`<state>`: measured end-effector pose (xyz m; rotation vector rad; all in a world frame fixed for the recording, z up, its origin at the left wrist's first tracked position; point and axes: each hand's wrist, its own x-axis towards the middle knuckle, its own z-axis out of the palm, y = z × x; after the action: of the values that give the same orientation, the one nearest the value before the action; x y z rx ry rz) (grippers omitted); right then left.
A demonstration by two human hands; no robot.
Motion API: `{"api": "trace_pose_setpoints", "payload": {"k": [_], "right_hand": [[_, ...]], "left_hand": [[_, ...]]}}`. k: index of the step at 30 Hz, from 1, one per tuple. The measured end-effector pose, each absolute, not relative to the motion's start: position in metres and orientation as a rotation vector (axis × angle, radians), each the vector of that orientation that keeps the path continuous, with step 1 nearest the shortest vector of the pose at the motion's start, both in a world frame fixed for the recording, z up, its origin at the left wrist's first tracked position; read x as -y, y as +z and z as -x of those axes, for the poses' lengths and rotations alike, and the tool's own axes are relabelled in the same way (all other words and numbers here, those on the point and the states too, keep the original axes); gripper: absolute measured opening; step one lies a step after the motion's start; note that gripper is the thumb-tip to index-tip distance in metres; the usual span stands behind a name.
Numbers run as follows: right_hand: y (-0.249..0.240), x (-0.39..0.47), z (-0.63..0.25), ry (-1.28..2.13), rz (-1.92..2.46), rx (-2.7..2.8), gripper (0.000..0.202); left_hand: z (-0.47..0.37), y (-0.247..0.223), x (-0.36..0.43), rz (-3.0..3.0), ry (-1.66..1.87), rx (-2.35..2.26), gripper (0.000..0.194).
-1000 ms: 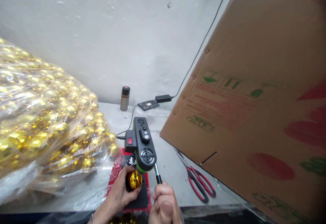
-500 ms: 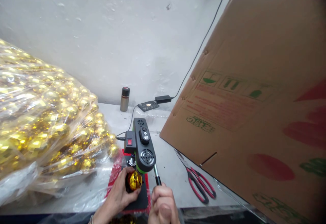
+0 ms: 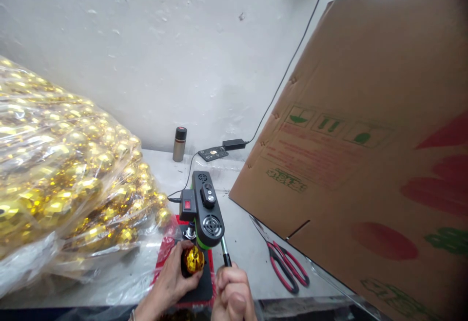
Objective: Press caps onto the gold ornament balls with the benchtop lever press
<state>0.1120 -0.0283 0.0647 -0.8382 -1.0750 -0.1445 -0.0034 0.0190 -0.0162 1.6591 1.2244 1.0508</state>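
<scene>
In the head view a small black bench drill press (image 3: pixel 207 209) with green trim and a red switch stands on the table. My left hand (image 3: pixel 176 274) is closed around a shiny gold faceted ball (image 3: pixel 194 259). Thumb and fingers hold it from the left, over the machine's black base (image 3: pixel 200 289) and below the front of its head. My right hand (image 3: pixel 234 294) makes a fist at the lower end of the lever handle (image 3: pixel 227 258), whose black grip runs into the fingers. The drill tip is hidden under the head.
A clear plastic bag (image 3: pixel 84 175) of gold balls fills the left. On the right leans a large cardboard box (image 3: pixel 351 141), with red-handled scissors (image 3: pixel 287 266) beside it. A bottle (image 3: pixel 179 144), a dark flat case (image 3: pixel 213 153) and a power adapter (image 3: pixel 234 144) sit near the wall.
The camera view has shifted slightly. Both hands, the ball and the lever keep nearly the same places.
</scene>
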Motion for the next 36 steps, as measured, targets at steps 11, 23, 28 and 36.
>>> {"api": "trace_pose_setpoints", "payload": {"k": [11, 23, 28, 36], "right_hand": [[0.045, 0.018, -0.116, -0.216, 0.757, 1.154, 0.053], [0.152, 0.033, -0.109, 0.028, 1.03, 0.936, 0.05], [0.139, 0.03, -0.104, -0.074, 0.966, 0.882, 0.051], [0.133, 0.027, -0.103, -0.068, 0.936, 0.912, 0.05]], "left_hand": [[0.002, -0.021, -0.019, -1.675, 1.061, -1.187, 0.05], [0.02, -0.048, 0.014, -1.845, 1.064, -1.192, 0.054], [0.06, -0.064, 0.024, -2.008, 1.169, -1.376, 0.044], [0.062, 0.006, -0.095, -1.959, 1.129, -1.63, 0.05]]}}
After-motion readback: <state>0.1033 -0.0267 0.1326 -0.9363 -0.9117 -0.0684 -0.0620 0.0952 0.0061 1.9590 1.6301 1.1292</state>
